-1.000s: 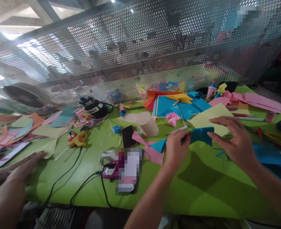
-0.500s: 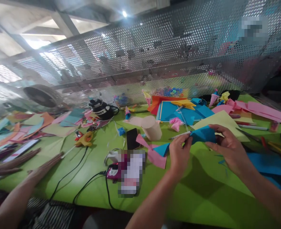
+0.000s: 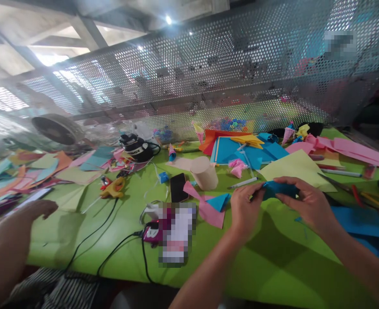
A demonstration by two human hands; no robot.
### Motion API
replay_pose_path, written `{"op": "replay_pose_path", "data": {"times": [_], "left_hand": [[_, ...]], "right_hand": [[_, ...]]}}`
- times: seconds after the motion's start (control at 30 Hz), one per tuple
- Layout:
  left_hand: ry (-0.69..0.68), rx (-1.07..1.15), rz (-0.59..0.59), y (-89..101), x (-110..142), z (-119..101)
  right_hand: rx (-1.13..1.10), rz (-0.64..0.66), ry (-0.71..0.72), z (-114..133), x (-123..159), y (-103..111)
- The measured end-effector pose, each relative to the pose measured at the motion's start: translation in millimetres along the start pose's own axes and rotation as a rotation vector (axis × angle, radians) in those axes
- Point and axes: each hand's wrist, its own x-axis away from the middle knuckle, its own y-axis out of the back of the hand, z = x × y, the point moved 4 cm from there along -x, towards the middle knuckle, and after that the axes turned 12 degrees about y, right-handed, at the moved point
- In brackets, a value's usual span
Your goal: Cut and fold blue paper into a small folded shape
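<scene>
A small piece of blue paper (image 3: pixel 280 190) is bent into a curve above the green table. My left hand (image 3: pixel 246 204) pinches its left end, and my right hand (image 3: pixel 307 201) grips its right end with thumb and fingers. Just left of my left hand lie a blue paper triangle (image 3: pixel 219 201) and a pink paper piece (image 3: pixel 209 212). A white pen (image 3: pixel 242 182) rests behind that hand. Pale yellow paper (image 3: pixel 301 169) lies behind my right hand, with scissors (image 3: pixel 336 182) and blue sheets (image 3: pixel 362 221) to its right.
A beige paper cylinder (image 3: pixel 204 174), a dark phone (image 3: pixel 179 187) and a pixelated phone (image 3: pixel 178 234) with cables lie left of centre. A yellow glue gun (image 3: pixel 114 189) sits further left. Another person's arm (image 3: pixel 12 238) reaches in there. A perforated metal screen (image 3: pixel 189 81) borders the back.
Both my hands have shifted slightly right, and the blue paper is now lower and more curved. At the left, the other person's arm has pulled back and lifted from the table.
</scene>
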Motion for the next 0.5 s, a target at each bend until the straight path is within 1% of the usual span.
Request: {"op": "replay_pose_path", "data": {"times": [0.07, 0.13, 0.23, 0.3, 0.4, 0.5], "left_hand": [[-0.004, -0.04, -0.011, 1.8, -0.4, -0.4], [-0.037, -0.096, -0.02, 3.6, -0.6, -1.6], [-0.146, -0.22, -0.004, 3.5, 0.5, -5.5], [-0.224, -0.297, 0.022, 1.5, 2.2, -8.5], [-0.3, -0.352, 0.043, -0.8, 4.4, -12.3], [-0.32, -0.37, 0.063, -2.1, 5.2, -14.1]], "right_hand": [[0.01, 0.001, 0.0, 0.8, -1.2, 3.5], [0.114, -0.023, 0.058, 5.0, -3.3, 9.0], [0.39, -0.088, 0.256, 17.7, -6.3, 15.3], [0.496, -0.081, 0.391, 24.7, -7.2, 13.5], [0.514, -0.007, 0.487, 26.5, -8.1, 6.5], [0.489, 0.012, 0.491, 22.2, -9.0, 4.0]]}}
